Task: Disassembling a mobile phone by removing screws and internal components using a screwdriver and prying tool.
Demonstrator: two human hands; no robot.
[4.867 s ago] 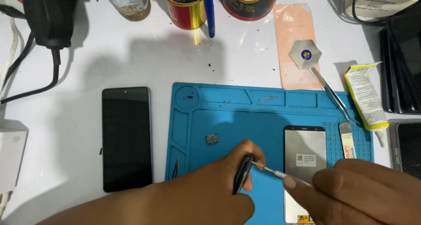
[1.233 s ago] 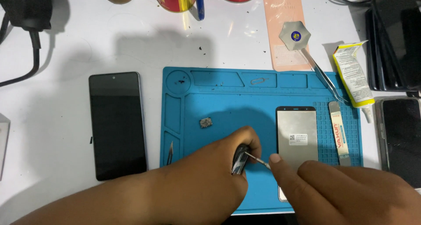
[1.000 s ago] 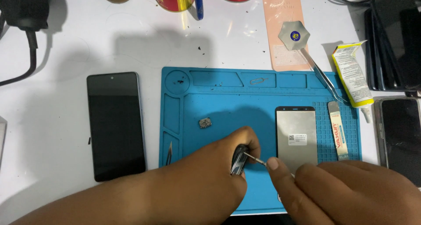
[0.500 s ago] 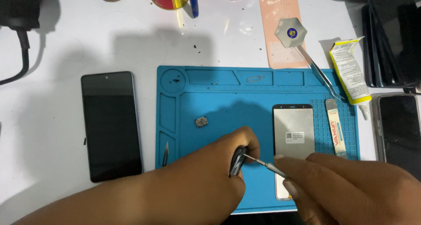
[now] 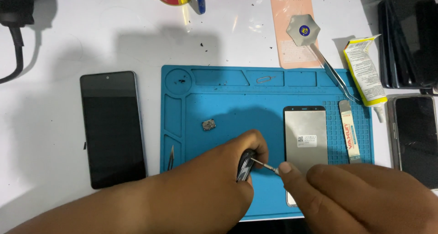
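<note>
Right hand (image 5: 360, 200) hides display panel (image 5: 305, 136) bottom.

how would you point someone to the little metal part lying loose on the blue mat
Start at the blue mat in the middle of the white table. The small metal part lies alone on the mat's open left half, just above the left hand. It is a tiny grey squarish piece, unlike the tall grey screen panel to its right.

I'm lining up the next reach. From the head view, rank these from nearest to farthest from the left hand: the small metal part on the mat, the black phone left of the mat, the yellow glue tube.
From the left hand:
1. Small metal part, on the blue mat, just above the hand.
2. Black phone, off the mat on the left.
3. Yellow glue tube, far upper right, past the mat.
</note>
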